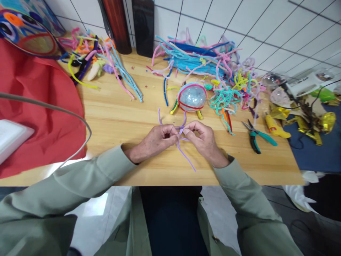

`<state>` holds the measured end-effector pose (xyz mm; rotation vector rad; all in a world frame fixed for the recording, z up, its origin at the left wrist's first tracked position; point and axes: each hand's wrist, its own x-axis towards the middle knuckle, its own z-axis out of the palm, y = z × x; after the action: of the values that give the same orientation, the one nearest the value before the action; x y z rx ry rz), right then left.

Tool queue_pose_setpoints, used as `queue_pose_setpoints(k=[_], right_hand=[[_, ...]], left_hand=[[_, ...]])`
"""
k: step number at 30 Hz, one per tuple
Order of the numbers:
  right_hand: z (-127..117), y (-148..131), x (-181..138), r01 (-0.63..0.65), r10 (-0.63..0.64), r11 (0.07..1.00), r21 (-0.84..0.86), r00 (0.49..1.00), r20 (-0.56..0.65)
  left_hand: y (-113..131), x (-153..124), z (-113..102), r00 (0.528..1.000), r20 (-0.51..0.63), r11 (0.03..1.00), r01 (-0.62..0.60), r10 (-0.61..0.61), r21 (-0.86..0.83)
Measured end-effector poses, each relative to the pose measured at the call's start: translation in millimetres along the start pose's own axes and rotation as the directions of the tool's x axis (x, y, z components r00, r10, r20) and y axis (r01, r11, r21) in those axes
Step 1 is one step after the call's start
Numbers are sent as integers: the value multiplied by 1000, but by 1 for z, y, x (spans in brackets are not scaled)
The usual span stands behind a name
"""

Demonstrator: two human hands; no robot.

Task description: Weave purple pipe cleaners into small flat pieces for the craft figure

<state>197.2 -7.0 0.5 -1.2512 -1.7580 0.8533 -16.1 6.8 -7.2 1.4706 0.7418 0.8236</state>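
Observation:
My left hand (pixel 157 139) and my right hand (pixel 201 138) meet over the middle of the wooden table (pixel 119 113). Both pinch the same lilac pipe cleaners (pixel 183 151), fingertips almost touching. Loose lilac ends curl up behind my hands and one trails toward the table's front edge. Just beyond my hands sits a clear plastic ball (pixel 192 97) wrapped with red and pink pipe cleaner, with yellow and green pieces sticking out under it.
Piles of coloured pipe cleaners lie at the back left (pixel 106 64) and back right (pixel 202 60). Teal-handled pliers (pixel 257 137) and a yellow tool (pixel 275 128) lie at right. Red cloth (pixel 39 106) covers the left; gold foil scraps (pixel 306 121) lie far right.

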Motion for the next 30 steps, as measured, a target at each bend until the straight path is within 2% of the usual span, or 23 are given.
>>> queue_pose_setpoints(k=[3, 5, 7, 9, 13, 17, 22, 25, 30], right_hand=[[-3, 0, -1, 69, -70, 998, -11, 997, -33], [-5, 1, 0, 180, -188, 979, -95, 979, -81], [-6, 2, 0, 317, -339, 926, -208, 938, -79], [-6, 5, -1, 440, -464, 855, -275, 886, -24], [-2, 7, -2, 568, -590, 749, -340, 806, 46], [0, 4, -2, 591, -635, 679, -436, 770, 54], [1, 1, -1, 604, -643, 654, -456, 761, 86], [3, 3, -3, 599, -629, 656, -460, 770, 106], [4, 8, -3, 557, -603, 704, -441, 797, 44]], left_hand=[[2, 1, -2, 997, -44, 996, 67, -70, -53], [1, 3, -5, 990, -80, 985, 107, -119, -135], [0, 5, -6, 984, -109, 966, 112, -140, -233], [-2, 7, -7, 981, -132, 948, 98, -144, -302], [-4, 8, -7, 981, -136, 940, 89, -141, -330], [-3, 7, -6, 984, -111, 948, 99, -139, -302], [4, 6, -5, 986, -95, 963, 107, -134, -247], [7, 6, -5, 987, -95, 965, 107, -133, -239], [9, 5, -5, 986, -67, 962, 135, -155, -238]])
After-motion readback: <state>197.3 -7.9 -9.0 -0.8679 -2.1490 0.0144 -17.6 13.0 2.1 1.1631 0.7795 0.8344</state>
